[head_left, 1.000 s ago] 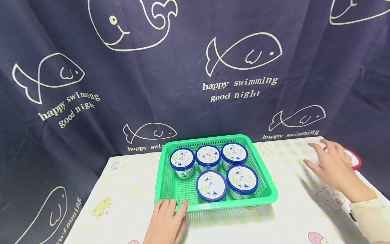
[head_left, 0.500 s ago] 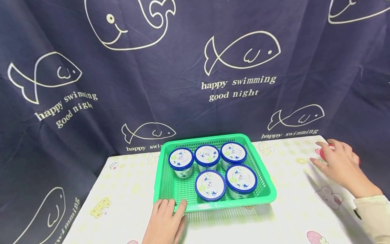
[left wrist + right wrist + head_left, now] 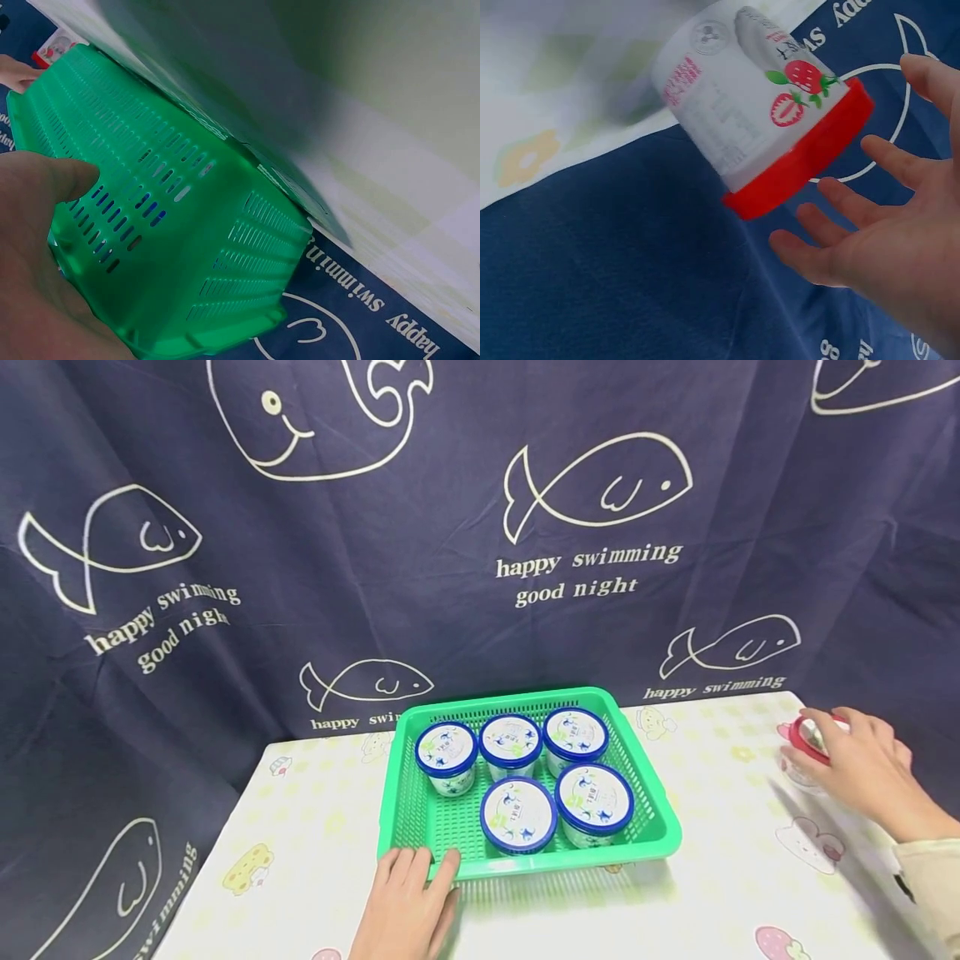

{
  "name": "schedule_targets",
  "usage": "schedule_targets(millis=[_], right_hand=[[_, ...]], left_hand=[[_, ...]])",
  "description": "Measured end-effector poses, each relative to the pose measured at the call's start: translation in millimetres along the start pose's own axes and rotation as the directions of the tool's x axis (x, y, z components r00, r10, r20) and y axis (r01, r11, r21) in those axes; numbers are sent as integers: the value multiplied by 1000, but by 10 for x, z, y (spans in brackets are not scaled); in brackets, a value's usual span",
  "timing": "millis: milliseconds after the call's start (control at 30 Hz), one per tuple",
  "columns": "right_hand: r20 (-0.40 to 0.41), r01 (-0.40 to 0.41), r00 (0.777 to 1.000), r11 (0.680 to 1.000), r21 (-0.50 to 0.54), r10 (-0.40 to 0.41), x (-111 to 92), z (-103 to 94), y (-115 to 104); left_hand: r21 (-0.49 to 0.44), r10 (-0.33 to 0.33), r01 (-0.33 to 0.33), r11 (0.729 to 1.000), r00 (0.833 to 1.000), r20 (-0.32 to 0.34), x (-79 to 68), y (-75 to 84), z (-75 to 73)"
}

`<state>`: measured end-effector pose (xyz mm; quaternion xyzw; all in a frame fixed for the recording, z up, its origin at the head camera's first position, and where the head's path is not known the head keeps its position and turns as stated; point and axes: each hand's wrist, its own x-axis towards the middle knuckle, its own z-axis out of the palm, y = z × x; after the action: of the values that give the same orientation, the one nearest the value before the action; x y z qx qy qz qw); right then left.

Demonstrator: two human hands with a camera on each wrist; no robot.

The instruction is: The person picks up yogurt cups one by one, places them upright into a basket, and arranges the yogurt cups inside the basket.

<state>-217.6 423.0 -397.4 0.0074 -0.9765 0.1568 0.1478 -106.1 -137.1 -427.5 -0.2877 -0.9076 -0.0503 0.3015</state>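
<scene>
At the front left corner of a green plastic basket [image 3: 555, 862], my left hand [image 3: 408, 897] grips the rim. In the left wrist view its thumb [image 3: 75, 178] lies against the outer wall, while the other fingers are hidden beyond the rim. Several white tubs [image 3: 519, 816] with blue lids stand upright inside the basket. Far to the right, my right hand [image 3: 862, 768] hovers at a tub with a red lid [image 3: 804, 750]. Strawberries are printed on that tub's [image 3: 742, 105] side in the right wrist view, where my fingers [image 3: 832, 202] are spread close to the lid.
A pale patterned cloth covers the table [image 3: 300, 843]. Behind it hangs a dark blue curtain [image 3: 465, 568] with white fish drawings. The red-lidded tub is near the table's right edge. Inside the basket, bare floor [image 3: 450, 827] shows at the front left.
My right hand has shifted right over the red-lidded tub, and the tub's lid now shows to the left of the fingers. The left hand and the basket stay in place.
</scene>
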Motion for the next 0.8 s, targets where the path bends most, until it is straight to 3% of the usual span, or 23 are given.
schedule_targets(millis=[400, 800], right_hand=[[55, -46, 997, 999, -3, 46, -26, 87, 94], [46, -38, 998, 999, -17, 39, -16, 117, 155]], left_hand=[[-4, 3, -3, 1000, 1000, 2, 0, -9, 3], [-1, 2, -2, 1000, 1000, -10, 0, -1, -4]])
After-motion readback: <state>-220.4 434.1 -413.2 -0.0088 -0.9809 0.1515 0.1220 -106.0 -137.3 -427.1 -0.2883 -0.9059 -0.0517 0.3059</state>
